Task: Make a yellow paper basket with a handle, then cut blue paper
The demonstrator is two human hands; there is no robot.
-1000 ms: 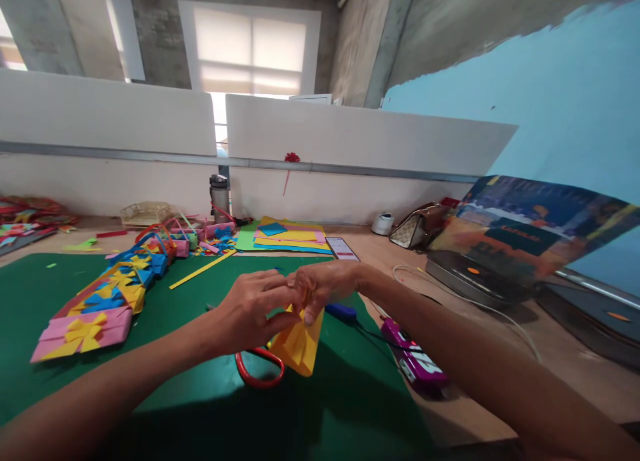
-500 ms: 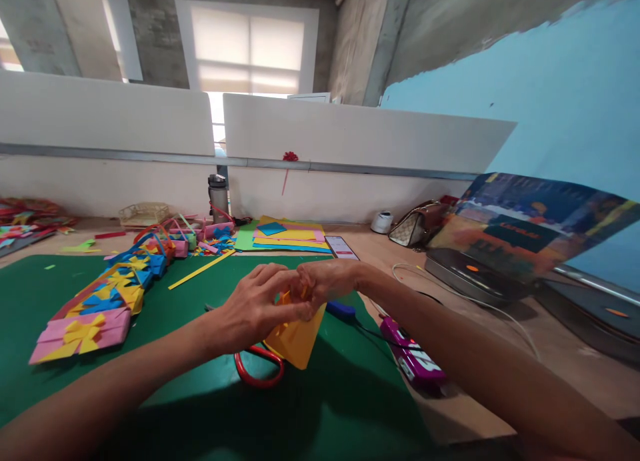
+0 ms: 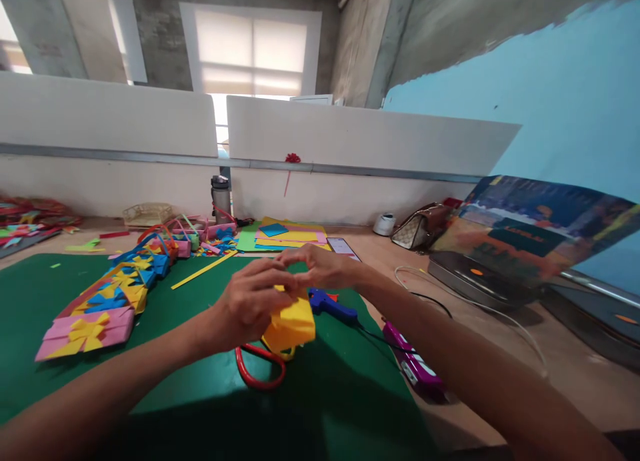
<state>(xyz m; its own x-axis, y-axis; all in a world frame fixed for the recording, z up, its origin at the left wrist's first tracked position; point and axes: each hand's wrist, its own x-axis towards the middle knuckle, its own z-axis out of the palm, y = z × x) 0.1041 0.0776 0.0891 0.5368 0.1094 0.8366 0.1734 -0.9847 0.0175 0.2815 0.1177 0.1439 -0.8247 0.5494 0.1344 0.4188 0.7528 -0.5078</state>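
Yellow paper point(image 3: 294, 322) sat pinched in our left hand point(image 3: 254, 295), likely for steadiness. We couldn't tell if our right hand point(image 3: 323, 267) gripped too.

Paper piece point(image 3: 295, 324) yellow; loop handle point(image 3: 263, 385) red; mat point(image 3: 360, 401) green; glue gun point(image 3: 340, 309) blue, cord point(image 3: 381, 341) black; small box point(image 3: 420, 374) purple, white markings; front paper bag point(image 3: 119, 322) pink, bow point(image 3: 87, 332) yellow; paper bags behind point(image 3: 136, 294) yellow and blue; thin strip point(image 3: 204, 269) yellow; sheet stack point(image 3: 303, 236) green, yellow, pink, blue; bottle point(image 3: 221, 201) grey, lid point(image 3: 219, 181) black; handbag point(image 3: 410, 235) beige patterned, flap point(image 3: 437, 216) brown; rosette point(image 3: 293, 158) red; partition point(image 3: 375, 137) white; tabletop point(image 3: 585, 374) brown; wall point(image 3: 575, 101) light blue; poster point(image 3: 530, 211) mixed blue and orange
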